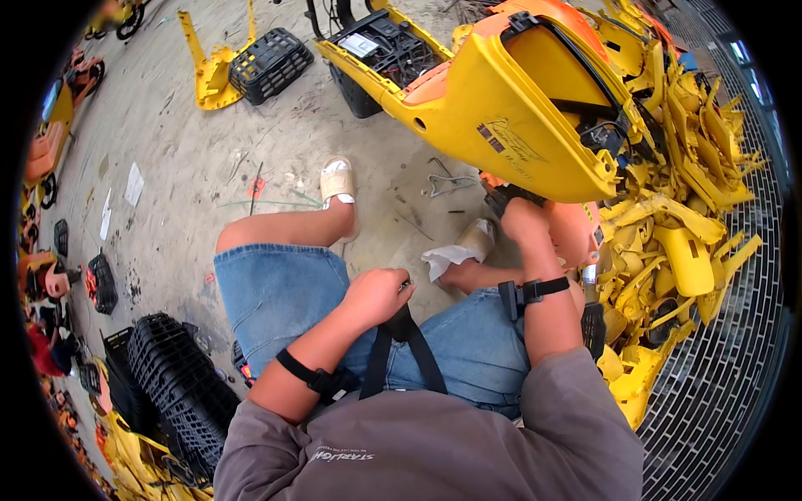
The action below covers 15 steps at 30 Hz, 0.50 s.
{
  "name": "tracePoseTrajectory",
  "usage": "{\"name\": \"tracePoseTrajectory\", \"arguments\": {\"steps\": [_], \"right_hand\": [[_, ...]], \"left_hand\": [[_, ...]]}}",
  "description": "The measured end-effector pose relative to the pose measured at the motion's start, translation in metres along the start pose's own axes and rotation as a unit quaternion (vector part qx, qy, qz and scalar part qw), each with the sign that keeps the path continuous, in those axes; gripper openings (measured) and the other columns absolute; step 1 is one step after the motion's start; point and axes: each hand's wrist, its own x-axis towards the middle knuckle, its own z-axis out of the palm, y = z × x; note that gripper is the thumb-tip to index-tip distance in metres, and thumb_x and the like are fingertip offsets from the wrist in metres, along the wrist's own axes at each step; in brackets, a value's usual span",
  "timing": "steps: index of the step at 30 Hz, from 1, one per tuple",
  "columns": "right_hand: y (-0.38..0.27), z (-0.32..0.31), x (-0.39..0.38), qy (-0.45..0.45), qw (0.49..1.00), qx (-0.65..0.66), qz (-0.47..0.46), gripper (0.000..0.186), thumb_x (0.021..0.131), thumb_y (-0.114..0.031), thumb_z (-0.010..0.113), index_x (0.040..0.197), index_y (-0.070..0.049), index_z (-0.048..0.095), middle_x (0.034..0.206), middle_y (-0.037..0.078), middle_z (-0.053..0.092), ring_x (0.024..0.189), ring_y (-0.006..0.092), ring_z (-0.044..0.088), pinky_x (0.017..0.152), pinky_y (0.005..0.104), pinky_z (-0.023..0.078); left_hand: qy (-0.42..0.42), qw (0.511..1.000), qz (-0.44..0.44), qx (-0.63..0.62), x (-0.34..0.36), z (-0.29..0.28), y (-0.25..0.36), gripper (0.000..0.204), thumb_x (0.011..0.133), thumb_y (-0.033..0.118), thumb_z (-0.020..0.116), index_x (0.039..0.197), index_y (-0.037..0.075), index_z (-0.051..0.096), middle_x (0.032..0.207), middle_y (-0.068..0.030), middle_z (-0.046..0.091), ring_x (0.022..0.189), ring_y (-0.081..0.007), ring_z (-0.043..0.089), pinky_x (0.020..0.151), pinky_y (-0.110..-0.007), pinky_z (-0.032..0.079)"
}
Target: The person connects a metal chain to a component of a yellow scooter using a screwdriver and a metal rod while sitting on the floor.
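Note:
I sit on the ground in denim shorts with a large yellow plastic vehicle body shell (501, 117) in front of me. My right hand (522, 219) reaches under its lower edge, next to an orange part (576, 230); the fingers are hidden, so its grip cannot be made out. My left hand (378, 294) rests on my lap, closed around a black strap (401, 330) that runs down to my waist. Both wrists wear black bands.
A heap of yellow plastic panels (685, 209) lies at my right beside a metal grating (735, 351). Black plastic crates (180, 388) stand at my left, another black basket (269, 63) farther off. A white rag (447, 257) and metal tools (447, 182) lie on the concrete floor.

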Motion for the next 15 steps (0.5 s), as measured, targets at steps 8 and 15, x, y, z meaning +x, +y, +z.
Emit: {"name": "tracePoseTrajectory", "arguments": {"steps": [8, 15], "right_hand": [[-0.013, 0.001, -0.002, 0.007, 1.0, -0.004, 0.014, 0.033, 0.089, -0.011, 0.062, 0.12, -0.004, 0.071, 0.126, 0.021, 0.067, 0.117, 0.0332, 0.065, 0.094, 0.0424, 0.055], [-0.003, 0.004, 0.004, 0.11, 0.993, 0.045, -0.025, 0.039, 0.095, -0.028, 0.056, 0.122, -0.003, 0.068, 0.121, 0.023, 0.068, 0.113, 0.0378, 0.066, 0.092, 0.0441, 0.054]], "left_hand": [[0.005, 1.0, 0.011, -0.011, -0.009, -0.002, 0.003, 0.027, 0.092, 0.03, 0.062, 0.089, 0.003, 0.067, 0.083, -0.0227, 0.069, 0.083, -0.0429, 0.066, 0.074, -0.053, 0.052], [-0.007, 1.0, 0.016, 0.02, -0.011, 0.003, -0.002, 0.028, 0.092, 0.03, 0.062, 0.094, 0.003, 0.069, 0.084, -0.0221, 0.069, 0.083, -0.0424, 0.066, 0.074, -0.052, 0.052]]}}
